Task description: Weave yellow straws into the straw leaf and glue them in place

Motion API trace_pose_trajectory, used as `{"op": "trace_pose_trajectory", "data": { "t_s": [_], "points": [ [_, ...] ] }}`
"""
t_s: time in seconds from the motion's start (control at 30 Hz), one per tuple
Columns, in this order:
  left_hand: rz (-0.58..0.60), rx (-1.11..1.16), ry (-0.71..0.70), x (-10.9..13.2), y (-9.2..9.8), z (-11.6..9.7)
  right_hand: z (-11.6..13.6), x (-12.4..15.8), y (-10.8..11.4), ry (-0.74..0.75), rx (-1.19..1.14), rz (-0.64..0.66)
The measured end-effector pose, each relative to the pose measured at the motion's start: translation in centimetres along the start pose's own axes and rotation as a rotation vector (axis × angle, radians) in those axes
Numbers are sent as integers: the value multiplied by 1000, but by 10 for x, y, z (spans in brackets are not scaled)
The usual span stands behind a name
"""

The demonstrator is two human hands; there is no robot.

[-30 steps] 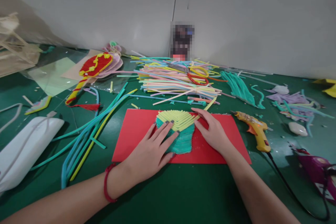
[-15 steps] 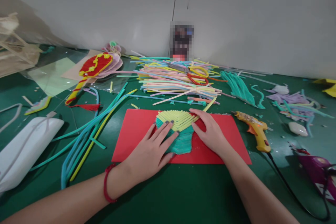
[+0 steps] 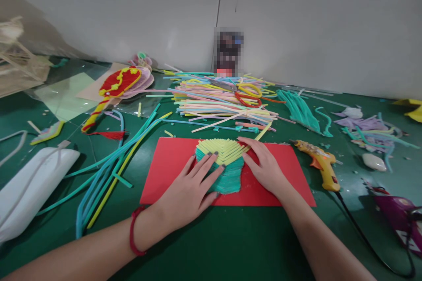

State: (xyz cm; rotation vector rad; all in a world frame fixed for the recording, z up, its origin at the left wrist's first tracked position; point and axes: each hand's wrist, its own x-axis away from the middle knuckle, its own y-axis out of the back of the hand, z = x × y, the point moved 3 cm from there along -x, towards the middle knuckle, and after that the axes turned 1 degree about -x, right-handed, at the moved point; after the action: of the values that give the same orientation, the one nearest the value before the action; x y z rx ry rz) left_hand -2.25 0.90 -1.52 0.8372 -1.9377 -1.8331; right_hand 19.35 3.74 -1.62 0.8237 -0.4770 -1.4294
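A craft piece made of pipe cleaners lies on a red card (image 3: pixel 165 171). Its upper part is a yellow fan of slanted stems (image 3: pixel 227 148), and its lower part is teal rows (image 3: pixel 231 180). My left hand (image 3: pixel 184 191) rests flat across the piece's left side, fingers spread, covering part of the teal. At the right edge my right hand (image 3: pixel 263 164) curls thumb and forefinger around a yellow pipe cleaner (image 3: pixel 264 131), whose loose end sticks out up and to the right past the forefinger. The stem between my fingertips is partly hidden.
Behind the card lies a heap of coloured pipe cleaners (image 3: pixel 217 96), with scissors (image 3: pixel 249 96) on top. A yellow glue gun (image 3: pixel 319 162) with a black cord lies right. Loose stems (image 3: pixel 108 175) and a white power strip (image 3: pixel 36 184) are left, near a red fan-shaped craft (image 3: pixel 120 82).
Almost nothing differs. My right thumb has shifted very slightly to the right at the edge of the yellow stems; my left hand stays put.
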Motion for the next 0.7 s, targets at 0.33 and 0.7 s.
{"op": "trace_pose_trajectory", "data": {
  "t_s": [0.33,0.7],
  "points": [
    [11,1,4,-1,1,0,0,-1,-2,-23,11,-20],
    [18,9,6,-1,1,0,-4,-1,-3,-45,29,-25]
  ]
}}
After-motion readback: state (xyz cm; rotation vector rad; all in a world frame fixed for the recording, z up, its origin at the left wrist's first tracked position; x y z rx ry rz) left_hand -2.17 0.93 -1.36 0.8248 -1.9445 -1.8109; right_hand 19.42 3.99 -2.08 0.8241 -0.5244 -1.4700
